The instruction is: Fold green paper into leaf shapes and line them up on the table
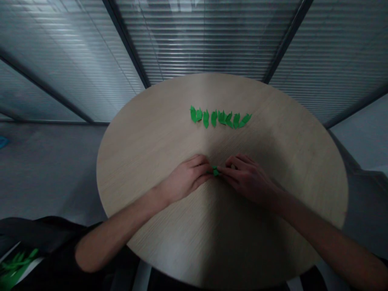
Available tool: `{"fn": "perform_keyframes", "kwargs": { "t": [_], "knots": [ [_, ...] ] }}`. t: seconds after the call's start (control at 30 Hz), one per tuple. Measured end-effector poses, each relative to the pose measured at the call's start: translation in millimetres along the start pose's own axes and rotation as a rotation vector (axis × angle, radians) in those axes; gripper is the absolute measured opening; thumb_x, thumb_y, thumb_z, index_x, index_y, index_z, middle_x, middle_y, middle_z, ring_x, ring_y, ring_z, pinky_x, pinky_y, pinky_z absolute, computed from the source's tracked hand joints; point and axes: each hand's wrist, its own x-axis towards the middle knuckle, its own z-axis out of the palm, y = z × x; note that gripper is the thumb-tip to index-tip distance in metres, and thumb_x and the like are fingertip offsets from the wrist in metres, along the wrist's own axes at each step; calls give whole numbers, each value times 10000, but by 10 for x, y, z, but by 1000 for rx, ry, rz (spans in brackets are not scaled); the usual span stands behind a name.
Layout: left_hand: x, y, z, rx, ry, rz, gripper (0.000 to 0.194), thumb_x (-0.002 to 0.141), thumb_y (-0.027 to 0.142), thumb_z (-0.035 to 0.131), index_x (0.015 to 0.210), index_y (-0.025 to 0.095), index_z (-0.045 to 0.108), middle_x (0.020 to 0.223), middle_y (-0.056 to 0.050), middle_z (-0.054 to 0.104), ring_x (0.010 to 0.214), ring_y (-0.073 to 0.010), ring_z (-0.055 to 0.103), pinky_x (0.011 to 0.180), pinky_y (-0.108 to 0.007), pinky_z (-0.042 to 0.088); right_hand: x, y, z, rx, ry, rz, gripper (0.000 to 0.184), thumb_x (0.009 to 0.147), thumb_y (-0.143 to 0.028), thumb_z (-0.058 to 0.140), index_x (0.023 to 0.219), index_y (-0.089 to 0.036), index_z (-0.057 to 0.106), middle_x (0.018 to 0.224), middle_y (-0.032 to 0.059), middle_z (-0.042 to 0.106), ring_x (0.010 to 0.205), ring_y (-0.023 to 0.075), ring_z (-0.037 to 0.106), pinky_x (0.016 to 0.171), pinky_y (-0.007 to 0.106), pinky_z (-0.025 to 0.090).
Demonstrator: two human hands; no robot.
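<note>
A small green folded piece [216, 171], perhaps paper, sits between my hands over the middle of the table. My left hand [194, 174] pinches its left side with fingertips and thumb. From the right, the fingers of my right hand [247, 176] close on its other side. Fingertips cover part of the piece, so its full shape is hidden. Beyond the hands, several green leaf-like folded pieces [214, 119] lie in an uneven row on the wood.
The round wooden table [145, 133] stands close to glass partitions with blinds [206, 44]. At the lower left, more green strips [20, 260] lie on something dark and white beside the table. A blue object [3, 142] is on the floor at the far left.
</note>
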Motion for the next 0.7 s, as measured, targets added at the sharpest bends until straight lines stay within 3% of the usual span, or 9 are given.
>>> {"fn": "perform_keyframes", "kwargs": {
  "t": [0.27, 0.53, 0.7],
  "knots": [
    [6, -17, -12, 61, -22, 61, 307, 1094, 287, 456, 1107, 132, 721, 1031, -97, 662, 959, -219, 635, 890, -354, 571, -1, -35, 18, 48, 33, 19, 213, 1030, -275, 619, 1162, -167, 747, 993, 97, 713, 920, 261, 612, 865, 413, 493],
    [15, 2, -12, 87, -28, 59, 298, 1091, 292, 453, 1104, 121, 697, 1025, -106, 652, 966, -234, 625, 886, -371, 574, 29, -66, 105, 48, 70, -33, 178, 1034, -211, 579, 993, -176, 748, 930, 90, 714, 862, 237, 610, 831, 387, 496],
    [12, 33, 14, 36, -15, -16, 214, 1067, 243, 498, 1076, 128, 678, 1039, -105, 633, 966, -229, 621, 870, -360, 571, 52, -99, 126, 162, 71, 86, 142, 1020, -186, 593, 964, -178, 723, 926, 78, 695, 879, 229, 635, 861, 380, 513]
  ]
}}
